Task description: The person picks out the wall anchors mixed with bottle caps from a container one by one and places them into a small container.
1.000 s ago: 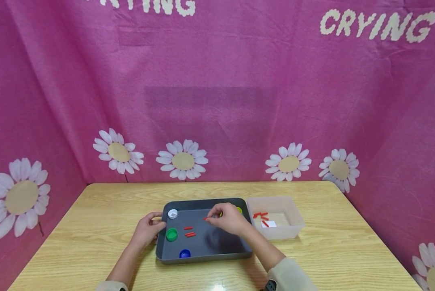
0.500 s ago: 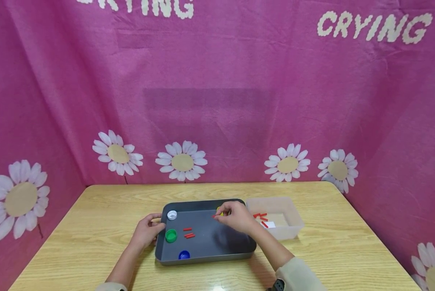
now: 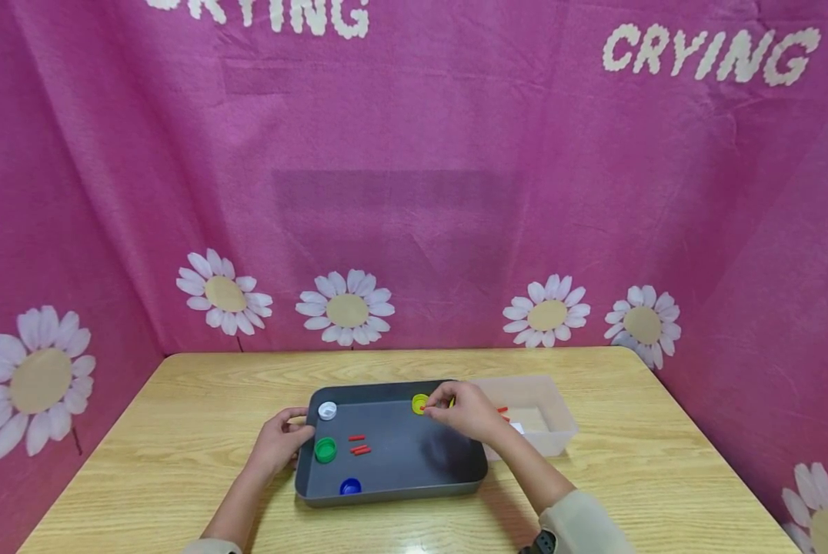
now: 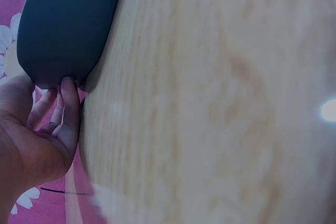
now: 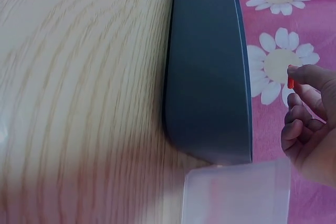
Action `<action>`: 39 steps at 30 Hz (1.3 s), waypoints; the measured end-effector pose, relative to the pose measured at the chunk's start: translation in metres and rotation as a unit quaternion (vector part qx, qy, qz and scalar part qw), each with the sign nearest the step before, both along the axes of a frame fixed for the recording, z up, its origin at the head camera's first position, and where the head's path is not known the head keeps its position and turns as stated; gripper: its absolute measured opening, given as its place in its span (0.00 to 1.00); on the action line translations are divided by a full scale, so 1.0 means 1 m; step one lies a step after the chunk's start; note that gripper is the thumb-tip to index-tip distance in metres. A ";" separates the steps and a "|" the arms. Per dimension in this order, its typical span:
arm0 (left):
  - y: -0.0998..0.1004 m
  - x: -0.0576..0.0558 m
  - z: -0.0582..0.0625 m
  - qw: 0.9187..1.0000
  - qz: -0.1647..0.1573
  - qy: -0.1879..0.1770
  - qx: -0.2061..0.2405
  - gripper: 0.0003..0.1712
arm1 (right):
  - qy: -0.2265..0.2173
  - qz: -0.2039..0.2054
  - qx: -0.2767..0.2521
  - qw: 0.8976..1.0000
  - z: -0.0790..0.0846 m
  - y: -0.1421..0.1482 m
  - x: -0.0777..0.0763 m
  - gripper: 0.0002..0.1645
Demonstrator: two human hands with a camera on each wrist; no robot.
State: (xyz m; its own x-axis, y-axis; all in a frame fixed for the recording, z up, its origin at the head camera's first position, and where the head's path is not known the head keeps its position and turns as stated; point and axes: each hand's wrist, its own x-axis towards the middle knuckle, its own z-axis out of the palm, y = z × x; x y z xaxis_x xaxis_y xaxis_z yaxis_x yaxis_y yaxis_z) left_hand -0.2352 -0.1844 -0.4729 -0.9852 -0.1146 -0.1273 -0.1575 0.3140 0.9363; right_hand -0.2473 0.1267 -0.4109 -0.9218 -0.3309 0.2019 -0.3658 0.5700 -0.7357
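Observation:
My right hand (image 3: pixel 471 412) pinches a small red stick (image 5: pixel 290 76) between thumb and fingertips, above the far right of the dark grey tray (image 3: pixel 400 454). In the head view the stick overlaps a yellow bottle cap (image 3: pixel 418 402). Another bit of yellow shows behind the fingers. My left hand (image 3: pixel 281 440) grips the tray's left wall, thumb at the rim and fingers against the outside, as the left wrist view shows. Several red sticks (image 3: pixel 361 450) lie in the tray. Along its left side sit a white cap (image 3: pixel 327 411), a green cap (image 3: pixel 325 450) and a blue cap (image 3: pixel 350 486).
A translucent plastic box (image 3: pixel 562 435) stands against the tray's right end, partly hidden by my right hand. Red sticks (image 3: pixel 502 410) and a white piece of paper (image 3: pixel 517 428) show inside it. A pink curtain (image 3: pixel 414 231) with flowers hangs behind the wooden table (image 3: pixel 636 462).
My right hand has moved right across the tray with the red stick, from near the middle to the yellow cap, which has come into view. My left hand has stayed on the tray wall.

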 end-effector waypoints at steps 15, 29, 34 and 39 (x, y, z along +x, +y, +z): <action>0.000 0.000 0.001 1.000 0.002 -0.009 0.001 0.25 | -0.031 -0.032 0.014 0.999 0.005 0.019 -0.001 0.03; 0.001 -0.002 0.001 1.000 0.006 -0.015 -0.007 0.25 | -0.018 -0.050 0.022 0.998 0.009 0.051 -0.003 0.04; 0.001 -0.001 0.002 1.000 0.005 -0.014 -0.006 0.26 | -0.017 -0.065 0.024 0.997 0.009 0.064 -0.002 0.04; 0.001 -0.002 0.001 1.000 0.006 -0.015 -0.007 0.26 | -0.023 -0.071 0.021 0.997 0.008 0.076 -0.001 0.05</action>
State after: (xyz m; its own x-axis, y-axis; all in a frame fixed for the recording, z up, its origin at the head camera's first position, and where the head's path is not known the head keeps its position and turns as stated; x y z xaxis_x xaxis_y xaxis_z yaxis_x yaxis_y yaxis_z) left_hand -0.2369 -0.1837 -0.4720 -0.9796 -0.1285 -0.1543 -0.1886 0.3257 0.9265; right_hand -0.2482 0.2029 -0.4034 -0.9681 -0.2034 0.1462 -0.2448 0.6447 -0.7242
